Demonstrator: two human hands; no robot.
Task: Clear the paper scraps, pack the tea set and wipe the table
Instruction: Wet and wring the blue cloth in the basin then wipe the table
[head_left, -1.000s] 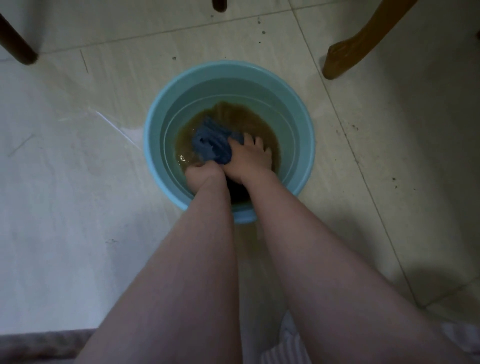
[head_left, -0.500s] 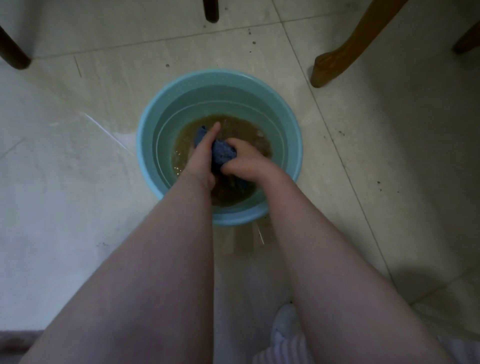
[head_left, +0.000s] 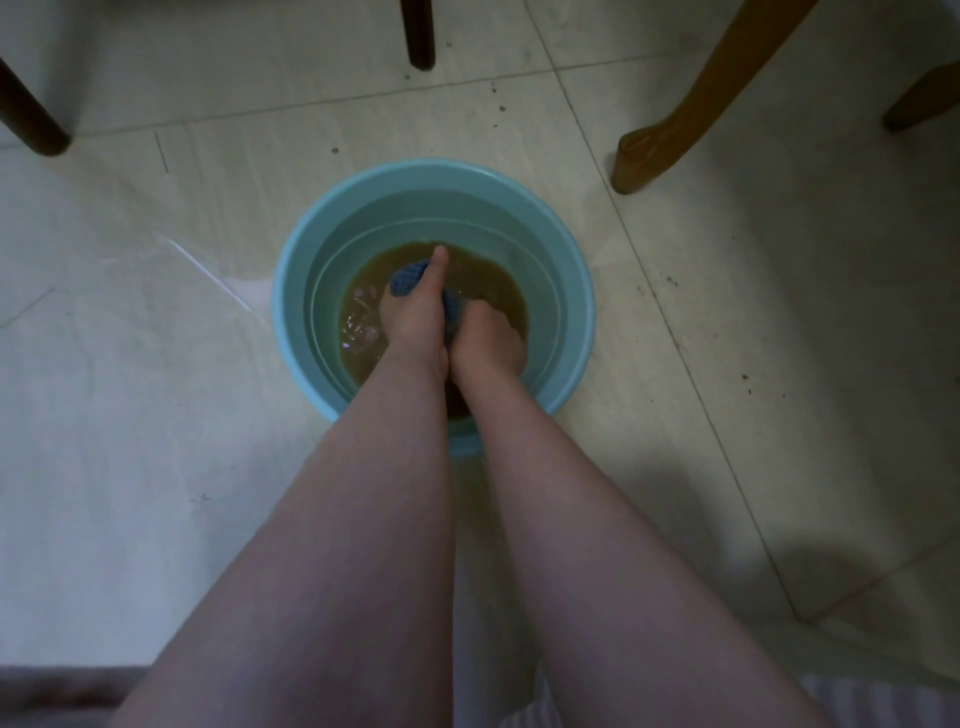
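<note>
Standing on the pale tiled floor (head_left: 156, 415), a light-blue basin (head_left: 582, 291) held murky brown water (head_left: 493, 280).
The left hand (head_left: 415, 317) and right hand (head_left: 488, 338) met in it (wrists touching): the left curled round a blue cloth (head_left: 408, 278) at the water's surface, one digit stretched along it; the right clenched the cloth's near end.

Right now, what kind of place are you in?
Probably a room at home, down at floor level beside furniture: a pale tiled floor, wooden furniture legs, and a light blue basin of brown water where the left hand and right hand grip a blue cloth.
</note>
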